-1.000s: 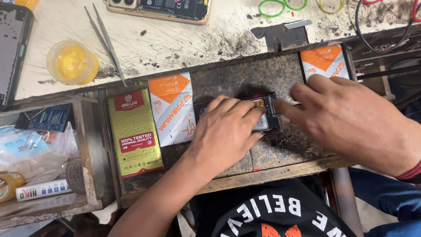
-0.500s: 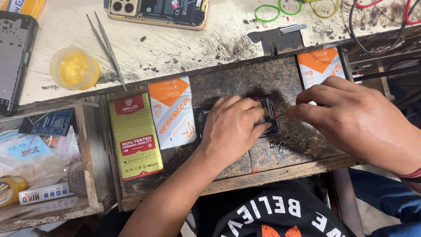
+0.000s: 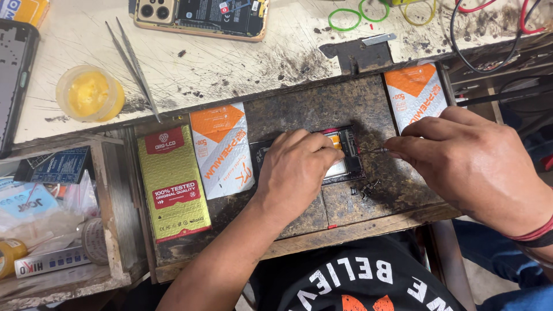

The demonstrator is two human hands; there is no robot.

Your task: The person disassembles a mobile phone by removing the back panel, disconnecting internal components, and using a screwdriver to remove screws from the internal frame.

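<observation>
Since a moment ago, both hands have drawn slightly apart: the right hand (image 3: pixel 469 161) now sits clear of the opened phone (image 3: pixel 340 155), pinching a thin screwdriver (image 3: pixel 374 151) whose tip reaches the phone's right edge. Flat on that phone lies the left hand (image 3: pixel 296 167), fingers pressed down. Tiny dark screws (image 3: pixel 366 189) lie just beside it on the worn pull-out board (image 3: pixel 299 109). Orange-and-white packets (image 3: pixel 222 150) flank it; tweezers (image 3: pixel 132 63) rest on the bench above.
</observation>
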